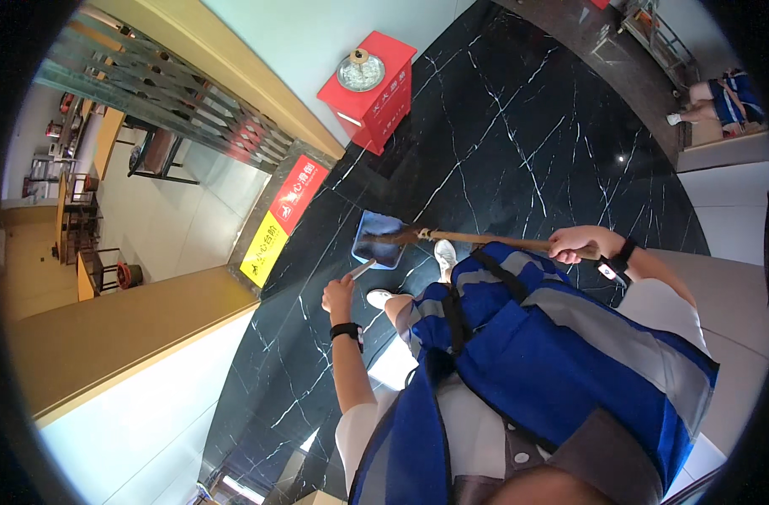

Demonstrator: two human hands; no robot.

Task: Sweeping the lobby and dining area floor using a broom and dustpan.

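Evidently, the left hand (338, 295) is closed around the slim, pale handle (362, 268) of a shallow blue dustpan (386, 254) on or just above the glossy black, white-veined floor (502, 151), while the right hand (574, 243) grips a long brown wooden broom handle (485, 239), its brown bristles (410, 236) overlapping the pan. Sweeping well probably calls for 2 coordinated hands: pan lip flat, bristles low, strokes short and clear of the 2 white shoes (444, 254).
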